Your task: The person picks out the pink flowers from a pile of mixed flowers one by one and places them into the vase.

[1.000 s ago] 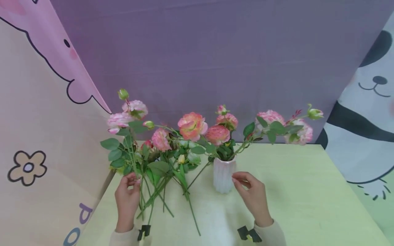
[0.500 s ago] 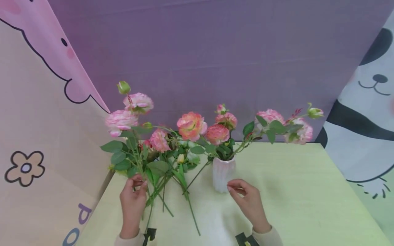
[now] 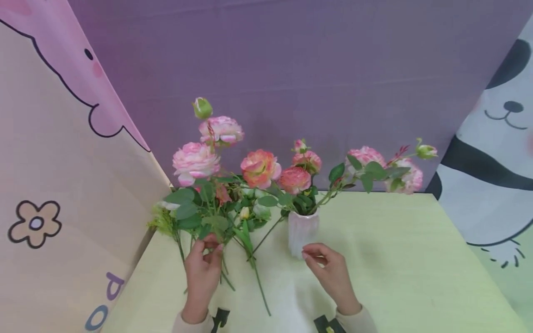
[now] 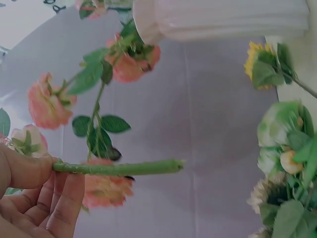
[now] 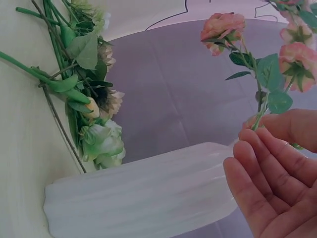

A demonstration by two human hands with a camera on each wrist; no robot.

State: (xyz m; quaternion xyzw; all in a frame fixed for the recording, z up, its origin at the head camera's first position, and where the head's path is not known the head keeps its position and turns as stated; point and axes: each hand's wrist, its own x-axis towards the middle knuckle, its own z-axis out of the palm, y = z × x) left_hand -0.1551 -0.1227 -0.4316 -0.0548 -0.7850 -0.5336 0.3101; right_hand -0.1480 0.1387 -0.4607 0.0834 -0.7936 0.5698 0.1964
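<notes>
My left hand (image 3: 204, 273) pinches the lower stem of a pink rose spray (image 3: 195, 164) between thumb and fingers. In the left wrist view the bare cut end of the green stem (image 4: 119, 168) sticks out past the fingertips. The spray stands upright, with two pale pink blooms, a green bud and leaves. My right hand (image 3: 331, 273) is beside the white fluted vase (image 3: 301, 233), its fingers loosely bent and thumb near the index finger, holding nothing. Coral roses (image 3: 294, 179) and a pink spray (image 3: 366, 159) leaning far right stand in the vase.
Several other artificial flowers lie on the table left of the vase, with a yellow bud (image 3: 244, 213), green-white blooms (image 5: 101, 141) and a sunflower (image 4: 260, 64) among them. One loose stem (image 3: 260, 286) points toward the front. A purple backdrop (image 3: 291, 69) rises behind the table.
My left hand has lifted the pink rose spray and carried it rightward, in front of the lying flowers. The right hand has shifted slightly left and down beside the vase.
</notes>
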